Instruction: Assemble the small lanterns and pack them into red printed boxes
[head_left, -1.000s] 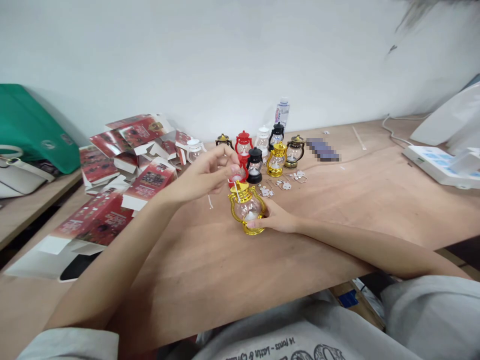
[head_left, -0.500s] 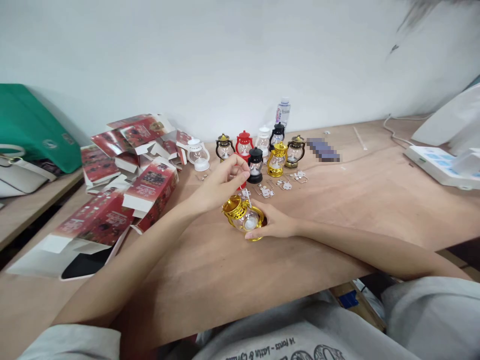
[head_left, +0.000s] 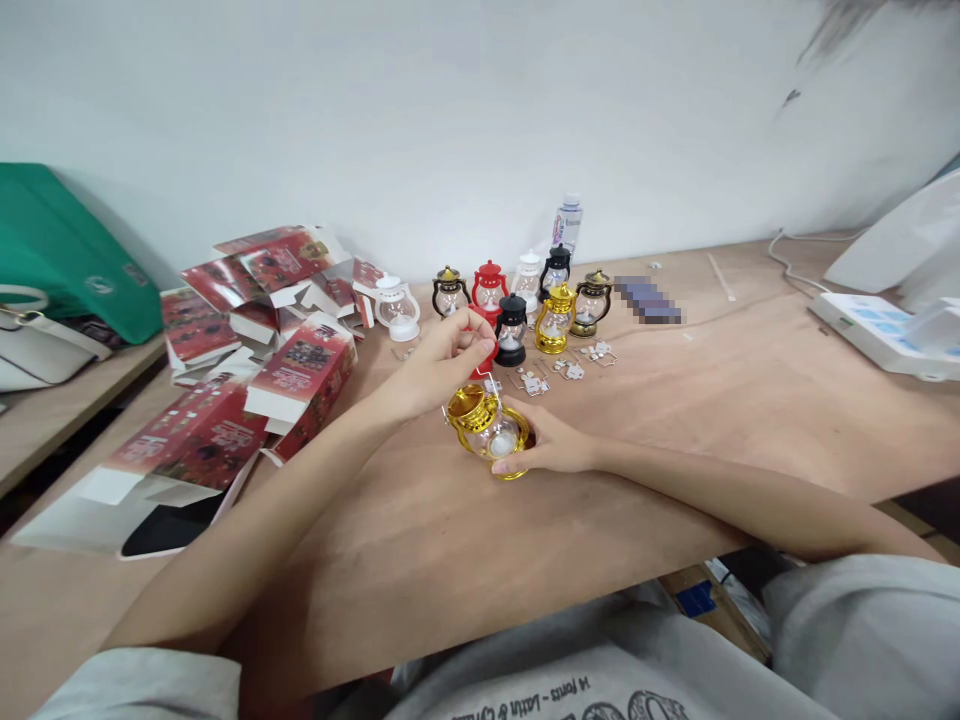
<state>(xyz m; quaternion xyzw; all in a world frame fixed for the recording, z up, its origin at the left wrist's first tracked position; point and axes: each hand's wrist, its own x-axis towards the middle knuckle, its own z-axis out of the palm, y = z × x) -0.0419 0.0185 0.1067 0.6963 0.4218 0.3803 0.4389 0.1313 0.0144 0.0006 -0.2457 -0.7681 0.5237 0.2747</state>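
A small gold lantern [head_left: 474,418] with a clear globe and a white candle inside leans to the left just above the table. My right hand [head_left: 550,442] is wrapped round its base and side. Above it, my left hand [head_left: 456,358] is closed in a pinch on a thin wire handle [head_left: 493,384]. The wire runs down to the lantern's top, with one end showing by the left side of the cap; whether both ends are seated I cannot tell. Behind my left hand, a red lantern is partly hidden, and a black lantern [head_left: 511,332] stands right beside the fingertips.
Several more lanterns stand behind, among them a white one [head_left: 397,310] and a gold one [head_left: 556,322]. Wire handles and small white tags [head_left: 534,383] lie before them. Red printed boxes [head_left: 300,370] are heaped at left. A water bottle [head_left: 568,225] and a power strip [head_left: 885,330] are farther off.
The wire handle has shifted slightly at the lantern's top, and its end now shows left of the cap. Both hands keep nearly the same place.
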